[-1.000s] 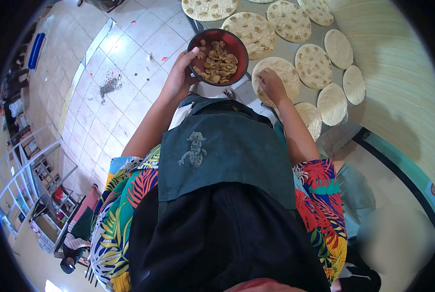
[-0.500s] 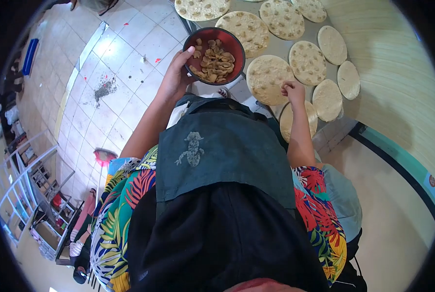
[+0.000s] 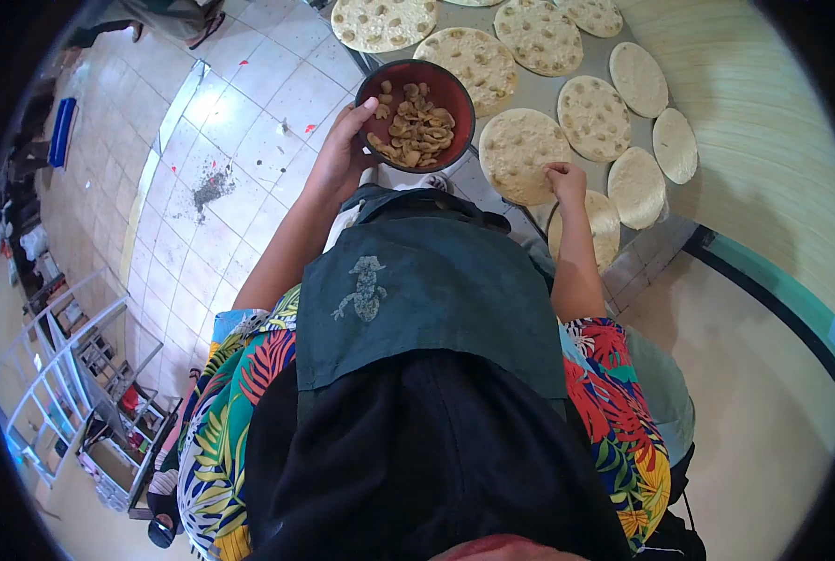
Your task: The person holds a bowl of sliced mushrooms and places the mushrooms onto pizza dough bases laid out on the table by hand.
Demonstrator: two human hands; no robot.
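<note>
My left hand (image 3: 341,154) grips a bowl (image 3: 373,105), dark outside and red inside, with the thumb over its rim. Inside the bowl lie tan-brown slices (image 3: 421,123) that look like mushroom pieces. My right hand (image 3: 567,179) is pinched together above the right edge of a round flat dough disc (image 3: 513,150) dotted with similar pieces. What those fingers hold, if anything, is too small to make out. Partly beneath my right wrist is a plainer disc (image 3: 601,224).
More dough discs crowd the grey table (image 3: 614,58); some carry pieces, like the one (image 3: 593,114) beside my right hand, others look plain (image 3: 638,77). A pale curved panel (image 3: 745,122) stands to the right. Another person's foot (image 3: 207,33) shows on the tiled floor, upper left.
My right hand has shifted slightly right and down, at the disc's edge. The bowl stays in my left hand, a little lower in view. The other person's legs show more at upper left.
</note>
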